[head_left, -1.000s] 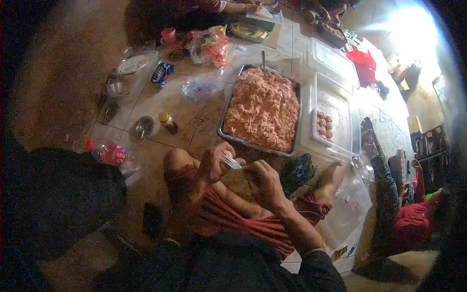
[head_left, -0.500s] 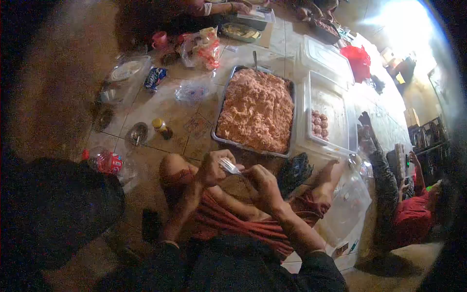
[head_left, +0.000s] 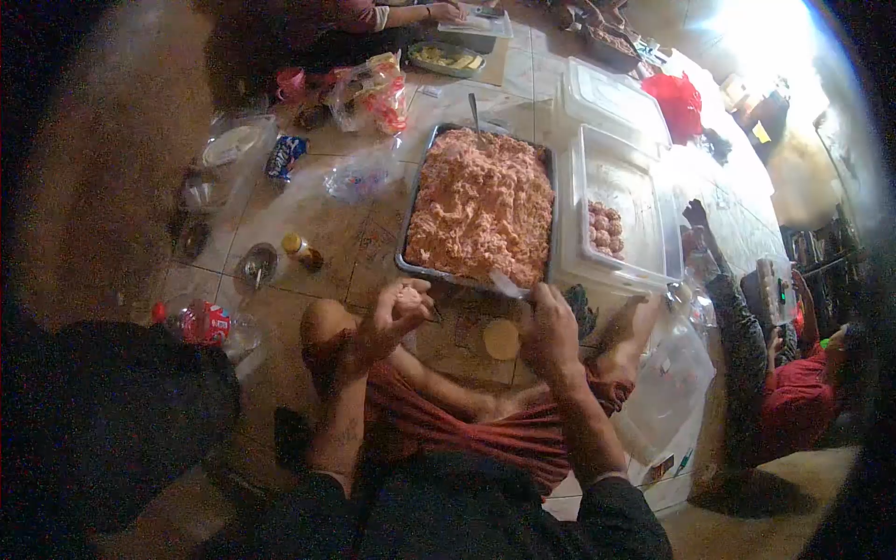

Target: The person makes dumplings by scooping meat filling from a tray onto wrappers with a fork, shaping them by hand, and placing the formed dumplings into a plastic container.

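Note:
In my left hand [head_left: 392,315] is a small pinkish lump of ground meat [head_left: 408,297], with the fingers curled around it near the tray's front left corner. My right hand [head_left: 553,329] grips a fork [head_left: 508,284], blurred by motion, its head at the front edge of the meat. Before me lies a dark tray [head_left: 403,245] heaped with raw ground meat [head_left: 481,201], and a spoon handle [head_left: 473,110] stands up at its far side. To the right, a clear plastic box [head_left: 639,201] holds several meatballs [head_left: 607,230]. A round yellowish disc [head_left: 501,339] lies below my hands.
On the left are a seasoning jar [head_left: 301,250], a metal bowl [head_left: 258,265], a red-labelled bottle [head_left: 207,322] and a blue packet [head_left: 287,157]. Another person's arm [head_left: 420,15] reaches in at the back. A person in red [head_left: 798,401] sits far right. A plastic bag [head_left: 667,392] lies by my right knee.
My hands have moved apart. The right carried the fork forward to the tray's front edge; the left now shows a meat lump in its fingers. The view has shifted slightly.

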Demonstrator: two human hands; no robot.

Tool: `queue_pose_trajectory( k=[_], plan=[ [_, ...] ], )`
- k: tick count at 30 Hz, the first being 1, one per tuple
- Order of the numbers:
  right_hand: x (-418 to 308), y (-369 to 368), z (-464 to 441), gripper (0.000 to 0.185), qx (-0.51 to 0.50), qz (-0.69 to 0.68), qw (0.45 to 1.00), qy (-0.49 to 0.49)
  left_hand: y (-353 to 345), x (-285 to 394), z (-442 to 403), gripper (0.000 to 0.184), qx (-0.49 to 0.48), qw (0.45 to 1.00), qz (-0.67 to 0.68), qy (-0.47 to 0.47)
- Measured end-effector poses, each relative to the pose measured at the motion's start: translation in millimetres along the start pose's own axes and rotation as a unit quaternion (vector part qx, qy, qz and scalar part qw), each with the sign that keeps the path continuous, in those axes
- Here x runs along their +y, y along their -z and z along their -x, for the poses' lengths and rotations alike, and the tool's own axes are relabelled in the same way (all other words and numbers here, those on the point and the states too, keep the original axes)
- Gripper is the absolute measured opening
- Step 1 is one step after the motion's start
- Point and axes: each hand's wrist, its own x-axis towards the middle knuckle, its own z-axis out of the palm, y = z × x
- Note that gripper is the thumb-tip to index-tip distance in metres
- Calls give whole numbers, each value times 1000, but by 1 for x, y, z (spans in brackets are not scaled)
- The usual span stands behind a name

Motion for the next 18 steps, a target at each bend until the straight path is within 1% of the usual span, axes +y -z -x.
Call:
queue_pose_trajectory(
  k=[1,2,3,4,5,6,7,8,9,10,11,13,14,16,17,18],
  plan=[
    [2,-7,-13,12,-32,37,997,-53,-2,-3,-1,71,0,1000,-1,1],
    [18,-27,-24,15,-24,64,997,-22,-5,-8,-3,79,-34,989,139,33],
    [40,-49,-35,17,0,84,996,30,-9,-10,-7,87,-69,957,276,64],
    [63,-74,-46,20,25,100,991,89,-15,-9,-10,87,-71,957,273,62],
    [74,-87,-52,22,33,117,985,120,-22,-8,-10,94,-57,951,298,64],
    [57,-74,-56,25,9,128,986,103,-29,-4,-9,101,-43,944,322,67],
    [41,-56,-55,24,-62,110,992,23,-33,1,-9,101,-42,944,320,66],
    [34,-48,-53,24,-61,109,992,24,-39,15,-8,103,-23,950,304,71],
    [30,-44,-49,28,-7,70,994,81,-42,22,-7,104,-3,954,288,76],
    [26,-38,-45,33,46,30,989,137,-42,8,-13,104,-3,955,288,78],
    [11,-27,-39,33,46,29,989,134,-39,-17,-24,104,-53,950,308,1],
    [-24,-13,-27,36,-57,-126,988,72,-44,-31,-32,103,-114,935,328,-69],
    [-25,-20,-22,36,-48,-123,990,59,-49,-26,-31,102,-112,942,314,-44],
    [-9,-38,-19,35,-14,-167,976,138,-66,-14,-33,100,-139,942,306,-14],
    [6,-44,-22,35,0,-158,980,121,-75,-6,-31,101,-116,949,290,-28],
    [23,-50,-28,34,-36,-179,977,109,-75,4,-32,95,-102,957,269,-46]
  ],
)
